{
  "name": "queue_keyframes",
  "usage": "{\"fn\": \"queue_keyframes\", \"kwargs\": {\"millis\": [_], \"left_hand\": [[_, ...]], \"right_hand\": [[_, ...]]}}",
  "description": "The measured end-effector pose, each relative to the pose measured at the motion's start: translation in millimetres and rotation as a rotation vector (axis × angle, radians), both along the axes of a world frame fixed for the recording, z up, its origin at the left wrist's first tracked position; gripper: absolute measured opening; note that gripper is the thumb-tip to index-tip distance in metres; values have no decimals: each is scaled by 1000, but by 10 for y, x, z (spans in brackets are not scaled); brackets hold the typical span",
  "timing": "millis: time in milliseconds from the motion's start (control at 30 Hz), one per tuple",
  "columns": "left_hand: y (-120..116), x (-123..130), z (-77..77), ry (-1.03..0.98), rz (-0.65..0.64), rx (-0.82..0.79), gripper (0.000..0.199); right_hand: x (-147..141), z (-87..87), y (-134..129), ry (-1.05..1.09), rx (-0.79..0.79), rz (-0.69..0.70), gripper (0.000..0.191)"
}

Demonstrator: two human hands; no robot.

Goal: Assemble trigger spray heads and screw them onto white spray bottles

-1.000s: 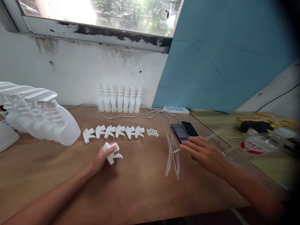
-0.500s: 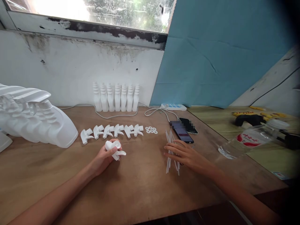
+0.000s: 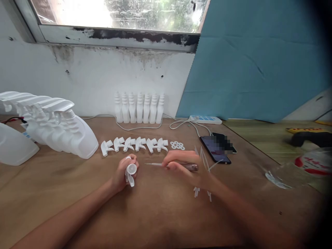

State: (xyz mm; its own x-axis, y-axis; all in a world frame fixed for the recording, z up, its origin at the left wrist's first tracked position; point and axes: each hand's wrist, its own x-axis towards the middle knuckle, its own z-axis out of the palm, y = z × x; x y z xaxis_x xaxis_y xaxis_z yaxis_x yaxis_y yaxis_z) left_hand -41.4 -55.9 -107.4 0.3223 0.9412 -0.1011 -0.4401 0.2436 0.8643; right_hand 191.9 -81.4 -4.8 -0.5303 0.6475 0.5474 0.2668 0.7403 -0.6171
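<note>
My left hand (image 3: pixel 123 170) is closed round a white trigger spray head (image 3: pixel 131 169), its round collar opening facing me and its trigger hanging down. My right hand (image 3: pixel 183 169), a little smeared by motion, grips a screwdriver (image 3: pixel 192 167) with a brownish see-through handle. Its thin shaft points left at the spray head, with a gap between them. Under and behind the right wrist lie thin white tubes (image 3: pixel 209 196), partly hidden. Beyond my hands is a row of white spray heads (image 3: pixel 140 143), with small white rings (image 3: pixel 177 145) at its right end.
Several white bottles (image 3: pixel 140 109) stand against the wall. Larger white bottles (image 3: pixel 83 136) crowd the left side. Two phones (image 3: pixel 212 148) on cables lie right of the rings, near a power strip (image 3: pixel 205 119). A clear plastic bottle (image 3: pixel 287 173) is at the far right.
My right hand has left the tubes and moved left, now holding a screwdriver. My left hand has turned the spray head so its collar faces me. The view has shifted left.
</note>
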Motion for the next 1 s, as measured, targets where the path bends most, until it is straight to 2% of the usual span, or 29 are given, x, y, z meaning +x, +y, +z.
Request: {"fn": "queue_keyframes", "kwargs": {"millis": [167, 267, 433, 600, 800, 933, 1000], "left_hand": [[-1, 13, 39, 5, 30, -10, 26], [-7, 13, 37, 38, 41, 8, 26], [-7, 6, 5, 72, 40, 10, 25], [-4, -1, -6, 101, 53, 15, 21], [13, -20, 8, 42, 64, -12, 21], [28, -18, 1, 17, 32, -17, 20], [35, -13, -8, -25, 34, -37, 20]], "right_hand": [[-326, -92, 131, -101, 24, 186, 20], [-392, -108, 191, -185, 49, 217, 18], [-370, -121, 219, -238, -23, 249, 14], [-384, -204, 246, -154, -122, 255, 19], [-384, -375, 269, -97, -144, 263, 22], [-328, -535, 196, 89, -363, 232, 29], [-313, -622, 136, 118, -381, 225, 26]]}}
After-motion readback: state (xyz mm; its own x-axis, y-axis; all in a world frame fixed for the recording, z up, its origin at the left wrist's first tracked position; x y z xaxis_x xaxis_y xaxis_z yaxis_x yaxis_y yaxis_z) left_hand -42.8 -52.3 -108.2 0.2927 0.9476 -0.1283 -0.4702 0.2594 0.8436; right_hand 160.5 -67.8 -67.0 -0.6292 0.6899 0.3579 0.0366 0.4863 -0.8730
